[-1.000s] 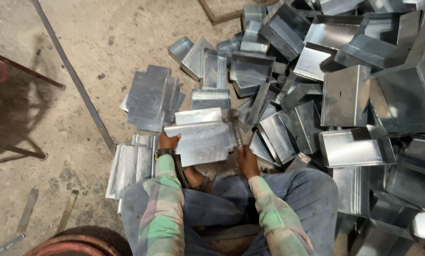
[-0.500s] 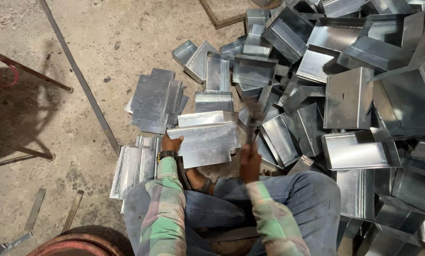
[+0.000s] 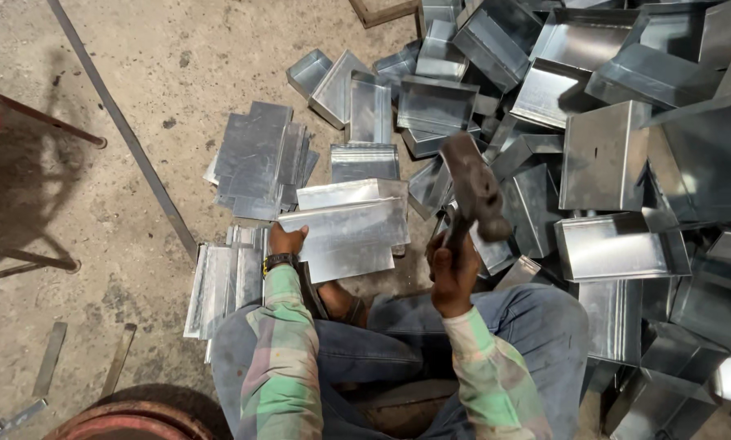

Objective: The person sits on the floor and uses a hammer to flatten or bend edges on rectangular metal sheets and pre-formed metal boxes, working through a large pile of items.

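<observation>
My left hand (image 3: 286, 241) grips the left edge of a folded sheet-metal piece (image 3: 351, 228) that lies in front of my knees. My right hand (image 3: 453, 269) is closed around the handle of a hammer (image 3: 474, 187), whose dark head is raised above the right end of that piece. I sit on the concrete floor in blue jeans and a plaid shirt, with a watch on my left wrist.
A big heap of bent metal trays and boxes (image 3: 610, 147) fills the right side. A stack of flat sheets (image 3: 259, 159) lies ahead left, another stack (image 3: 223, 281) by my left knee. A long metal strip (image 3: 125, 130) crosses the floor; a rusty frame (image 3: 39, 122) stands at the left.
My right hand has lifted the hammer up from the sheet's right edge. My left hand keeps hold of the piece in the same spot.
</observation>
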